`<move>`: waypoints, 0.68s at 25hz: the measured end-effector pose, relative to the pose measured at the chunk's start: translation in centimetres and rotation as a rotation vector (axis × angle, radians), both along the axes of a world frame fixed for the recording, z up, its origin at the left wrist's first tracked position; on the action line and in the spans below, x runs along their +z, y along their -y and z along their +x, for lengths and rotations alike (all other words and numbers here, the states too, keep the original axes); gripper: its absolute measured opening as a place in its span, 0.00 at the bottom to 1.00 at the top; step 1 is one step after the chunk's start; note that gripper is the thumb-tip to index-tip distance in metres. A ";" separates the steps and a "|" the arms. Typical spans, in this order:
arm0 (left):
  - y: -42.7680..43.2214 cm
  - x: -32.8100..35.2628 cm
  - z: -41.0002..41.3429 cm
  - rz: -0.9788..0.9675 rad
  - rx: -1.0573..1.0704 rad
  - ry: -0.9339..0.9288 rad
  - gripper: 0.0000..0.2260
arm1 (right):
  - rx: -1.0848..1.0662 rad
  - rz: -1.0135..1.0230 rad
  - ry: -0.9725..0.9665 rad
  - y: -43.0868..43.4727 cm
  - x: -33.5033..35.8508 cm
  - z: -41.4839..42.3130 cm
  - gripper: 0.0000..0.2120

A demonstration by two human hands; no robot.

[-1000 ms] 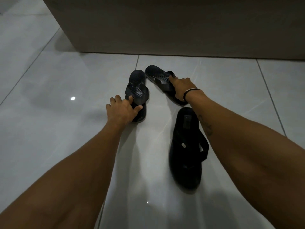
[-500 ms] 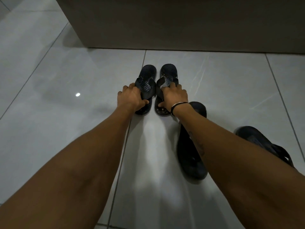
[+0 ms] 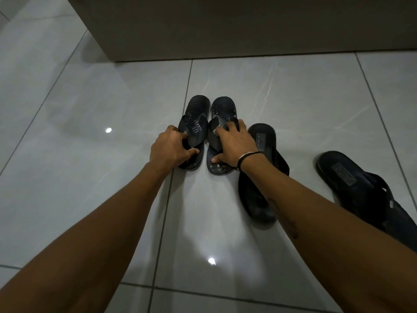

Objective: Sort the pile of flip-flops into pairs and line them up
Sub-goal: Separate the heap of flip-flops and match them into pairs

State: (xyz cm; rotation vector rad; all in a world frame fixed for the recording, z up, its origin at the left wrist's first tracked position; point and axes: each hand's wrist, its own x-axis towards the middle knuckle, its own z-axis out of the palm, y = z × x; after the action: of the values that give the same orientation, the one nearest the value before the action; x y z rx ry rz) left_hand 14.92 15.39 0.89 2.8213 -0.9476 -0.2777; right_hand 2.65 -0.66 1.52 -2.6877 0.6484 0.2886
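Glossy grey floor tiles (image 3: 90, 105) meet a dim wall (image 3: 225, 28). The left hand (image 3: 171, 150) curls round the strap of one patterned flip-flop (image 3: 196, 108); the right hand (image 3: 234, 144) grips its twin (image 3: 224, 109) just beside. Right of them lie a bigger black flip-flop (image 3: 264, 132) and another (image 3: 345, 175), their heel labels unreadable

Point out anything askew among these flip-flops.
The far-right plain flip-flop lies angled, apart from the other plain flip-flop. The left hand grips the left patterned flip-flop, the right hand the right patterned flip-flop; those stand parallel.
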 end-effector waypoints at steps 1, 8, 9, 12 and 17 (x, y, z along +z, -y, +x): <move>-0.1 0.3 -0.8 0.010 -0.007 0.004 0.30 | -0.012 0.002 0.000 -0.4 0.4 -0.8 0.46; -2.0 -0.2 -5.8 0.043 0.008 0.040 0.32 | 0.073 -0.066 -0.023 -1.1 -0.4 -6.5 0.50; -2.2 -0.3 -6.1 0.041 0.003 0.047 0.32 | 0.083 -0.071 -0.008 -1.1 -0.7 -7.1 0.49; -2.4 0.2 -6.7 0.040 0.011 0.044 0.31 | 0.083 -0.068 0.025 -1.6 -1.0 -7.7 0.48; -1.6 1.3 -7.1 0.112 0.069 0.039 0.30 | 0.058 -0.035 0.038 -2.5 -0.9 -7.5 0.46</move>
State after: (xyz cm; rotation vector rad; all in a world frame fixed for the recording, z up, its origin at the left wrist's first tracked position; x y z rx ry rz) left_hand 7.86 17.04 2.16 2.9650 -0.8656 -0.2758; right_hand -4.84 1.85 0.60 -2.7420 0.5707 0.2432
